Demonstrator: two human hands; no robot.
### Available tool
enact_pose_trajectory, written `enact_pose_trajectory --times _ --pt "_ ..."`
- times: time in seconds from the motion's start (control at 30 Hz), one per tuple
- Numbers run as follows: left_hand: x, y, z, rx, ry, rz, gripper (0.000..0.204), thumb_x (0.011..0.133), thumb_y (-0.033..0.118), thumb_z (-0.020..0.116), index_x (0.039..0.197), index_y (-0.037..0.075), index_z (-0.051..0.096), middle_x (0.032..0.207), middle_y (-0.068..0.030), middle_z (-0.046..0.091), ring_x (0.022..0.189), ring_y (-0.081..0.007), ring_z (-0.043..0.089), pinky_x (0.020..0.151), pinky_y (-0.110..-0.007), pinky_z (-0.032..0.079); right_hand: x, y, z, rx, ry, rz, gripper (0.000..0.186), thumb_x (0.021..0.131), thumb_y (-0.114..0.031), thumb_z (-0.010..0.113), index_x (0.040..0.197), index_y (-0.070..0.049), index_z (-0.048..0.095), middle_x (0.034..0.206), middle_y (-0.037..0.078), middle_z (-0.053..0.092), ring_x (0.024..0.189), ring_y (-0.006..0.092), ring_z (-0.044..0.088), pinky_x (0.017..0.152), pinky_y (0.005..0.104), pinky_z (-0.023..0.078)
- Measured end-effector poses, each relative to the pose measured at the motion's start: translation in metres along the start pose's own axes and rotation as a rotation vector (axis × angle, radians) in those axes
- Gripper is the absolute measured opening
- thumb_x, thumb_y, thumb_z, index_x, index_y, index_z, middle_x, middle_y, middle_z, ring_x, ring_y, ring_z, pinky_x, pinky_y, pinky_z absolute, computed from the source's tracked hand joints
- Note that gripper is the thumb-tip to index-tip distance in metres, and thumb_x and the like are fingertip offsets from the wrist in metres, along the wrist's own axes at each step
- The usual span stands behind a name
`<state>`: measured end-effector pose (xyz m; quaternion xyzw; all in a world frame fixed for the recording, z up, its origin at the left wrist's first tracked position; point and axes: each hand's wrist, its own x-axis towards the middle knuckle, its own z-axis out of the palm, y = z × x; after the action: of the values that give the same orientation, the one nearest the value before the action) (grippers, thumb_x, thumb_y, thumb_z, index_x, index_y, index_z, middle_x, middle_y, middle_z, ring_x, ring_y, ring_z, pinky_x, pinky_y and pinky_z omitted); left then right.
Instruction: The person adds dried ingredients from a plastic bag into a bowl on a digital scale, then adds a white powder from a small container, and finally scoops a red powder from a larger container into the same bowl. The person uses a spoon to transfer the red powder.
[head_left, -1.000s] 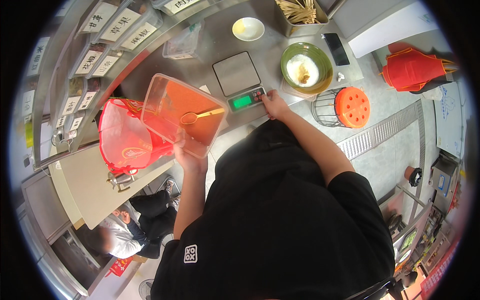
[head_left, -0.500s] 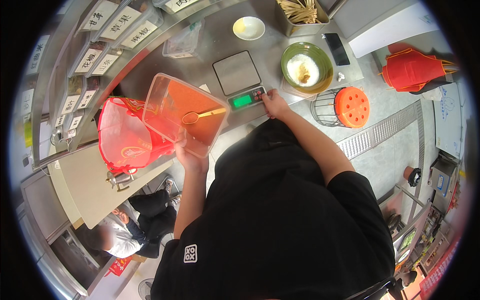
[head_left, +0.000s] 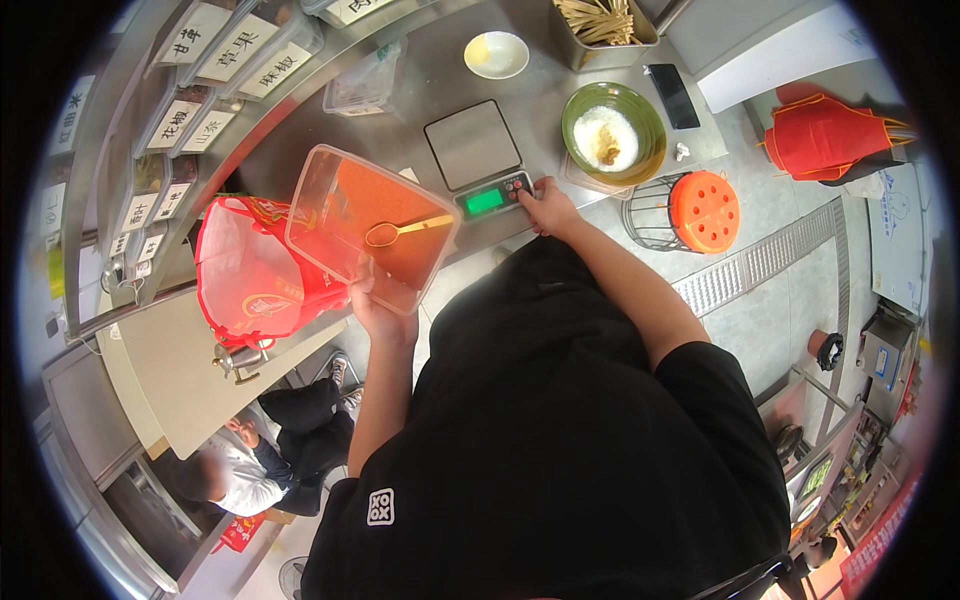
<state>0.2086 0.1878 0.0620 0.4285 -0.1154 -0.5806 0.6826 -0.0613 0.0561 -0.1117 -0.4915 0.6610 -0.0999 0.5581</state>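
My left hand (head_left: 380,308) grips the near edge of a clear plastic tub (head_left: 312,215), tilted, with orange-red powder (head_left: 385,200) inside. A golden spoon (head_left: 405,231) lies on the powder. My right hand (head_left: 551,208) is at the button end of a digital kitchen scale (head_left: 474,145), whose green display is lit. Its fingers are bent against the corner by the buttons, and I see nothing held in them. The scale's metal plate is bare. Right of the scale stands a green bowl (head_left: 650,130) with white and brownish powder in it.
A small white bowl (head_left: 497,55) with something yellow sits at the back, near a metal container of wooden sticks (head_left: 603,25). A black phone (head_left: 672,97) lies at the right. Red bag (head_left: 250,270) at left; orange stool (head_left: 706,213) beyond the counter. A person (head_left: 250,465) sits lower left.
Almost nothing differs. Both hands keep their places, with the tub and the scale where they were; the view has shifted very slightly.
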Motion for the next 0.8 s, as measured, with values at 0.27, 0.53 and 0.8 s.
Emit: enact_pose_trajectory --times 0.27,0.53,0.8 --pt "0.002 0.000 0.000 0.000 -0.015 0.009 0.072 0.085 0.031 0.050 0.150 0.003 0.039 0.151 -0.0136 0.048 0.142 -0.0318 0.044 0.117 -0.049 0.035 0.011 0.011 0.005 -0.010 0.030 -0.036 0.068 0.095 -0.048 0.064 0.134 0.001 0.039 0.075 0.011 0.065 0.058 0.0209 0.066 0.052 0.0337 0.056" --pt "0.002 0.000 0.000 -0.009 -0.020 0.004 0.073 0.085 0.031 0.050 0.150 0.003 0.039 0.151 -0.0140 0.048 0.142 -0.0317 0.043 0.117 -0.048 0.036 0.014 0.015 0.008 -0.033 0.056 -0.069 0.066 0.096 -0.048 0.064 0.134 0.001 0.039 0.073 0.011 0.064 0.057 0.0204 0.065 0.051 0.0337 0.055" --pt "0.001 0.001 0.004 -0.001 -0.014 0.006 0.073 0.085 0.031 0.051 0.151 0.002 0.038 0.151 -0.0142 0.048 0.142 -0.0316 0.044 0.118 -0.048 0.036 -0.002 -0.002 0.000 -0.054 0.001 0.002 0.073 0.093 -0.055 0.062 0.135 0.003 0.045 0.103 0.025 0.073 0.087 0.0368 0.074 0.085 0.0435 0.055"
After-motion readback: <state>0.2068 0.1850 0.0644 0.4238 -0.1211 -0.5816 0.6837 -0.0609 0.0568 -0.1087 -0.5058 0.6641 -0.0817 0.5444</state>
